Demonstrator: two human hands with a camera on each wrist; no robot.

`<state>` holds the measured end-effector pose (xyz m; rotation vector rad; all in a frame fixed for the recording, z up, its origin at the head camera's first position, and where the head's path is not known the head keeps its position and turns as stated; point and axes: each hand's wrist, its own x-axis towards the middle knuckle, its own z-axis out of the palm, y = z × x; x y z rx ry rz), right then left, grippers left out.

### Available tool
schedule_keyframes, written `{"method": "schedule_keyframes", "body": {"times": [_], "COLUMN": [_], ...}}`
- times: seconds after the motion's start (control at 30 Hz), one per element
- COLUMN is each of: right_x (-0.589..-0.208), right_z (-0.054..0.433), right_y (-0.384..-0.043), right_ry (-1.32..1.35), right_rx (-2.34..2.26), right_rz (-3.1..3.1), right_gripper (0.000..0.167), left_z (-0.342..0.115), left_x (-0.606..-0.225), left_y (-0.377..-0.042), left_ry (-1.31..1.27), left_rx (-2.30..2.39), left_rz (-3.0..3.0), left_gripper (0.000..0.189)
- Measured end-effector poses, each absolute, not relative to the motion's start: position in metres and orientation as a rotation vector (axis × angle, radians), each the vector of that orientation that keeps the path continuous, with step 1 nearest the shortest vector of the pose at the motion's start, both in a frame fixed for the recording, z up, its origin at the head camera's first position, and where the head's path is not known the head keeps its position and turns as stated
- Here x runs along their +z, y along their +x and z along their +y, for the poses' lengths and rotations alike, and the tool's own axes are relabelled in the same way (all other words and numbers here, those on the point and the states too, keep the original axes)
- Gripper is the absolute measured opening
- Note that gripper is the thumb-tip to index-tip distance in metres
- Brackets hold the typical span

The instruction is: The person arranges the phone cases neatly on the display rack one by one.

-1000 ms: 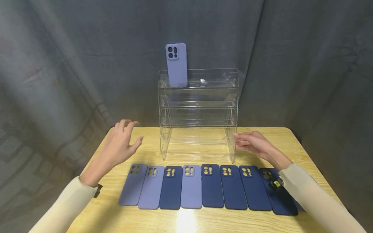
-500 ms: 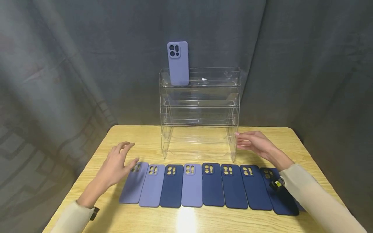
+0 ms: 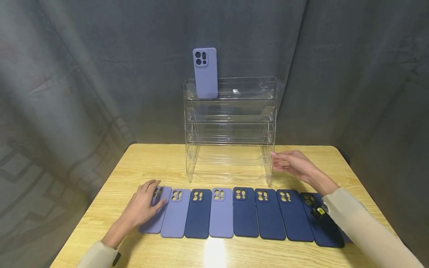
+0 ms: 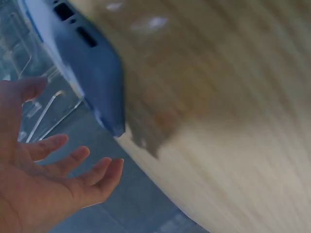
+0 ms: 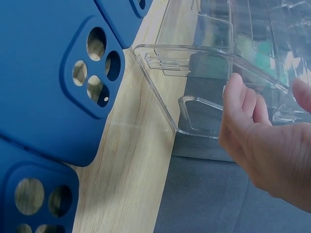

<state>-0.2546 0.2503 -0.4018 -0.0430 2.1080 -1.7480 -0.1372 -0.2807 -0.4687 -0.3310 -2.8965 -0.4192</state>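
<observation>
My left hand hovers over or touches the leftmost lavender phone case, partly covering it; its fingers are spread. In the left wrist view that case lies beyond the thumb, with a gap between thumb and fingers. At the right side of the clear acrylic tiered rack is my right hand. The right wrist view has its relaxed fingertips at the rack's side panel, thumb apart; contact is unclear. One lavender phone case stands upright in the top tier, at its left end.
A row of phone cases lies in front of the rack: lavender ones and navy ones. My right sleeve covers part of the row's right end. Grey curtains hang behind and beside the wooden table.
My left hand has come down from beside the rack to the leftmost phone case. My right hand has stayed by the rack's side. The view has shifted slightly.
</observation>
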Motion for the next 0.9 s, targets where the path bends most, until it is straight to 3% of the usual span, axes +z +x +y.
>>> {"method": "schedule_keyframes", "body": {"times": [0.9], "right_x": [-0.4011], "right_z": [0.2495], "right_y": [-0.2534], "right_ry": [-0.050], "right_rx": [-1.718], "right_rz": [2.132], "right_gripper": [0.079], "left_z": [-0.2766], "left_x": [-0.4766], "left_y": [-0.1407], "left_ry": [-0.365], "left_rx": [-0.349], "left_rz": [-3.067], "left_gripper": [0.069]}}
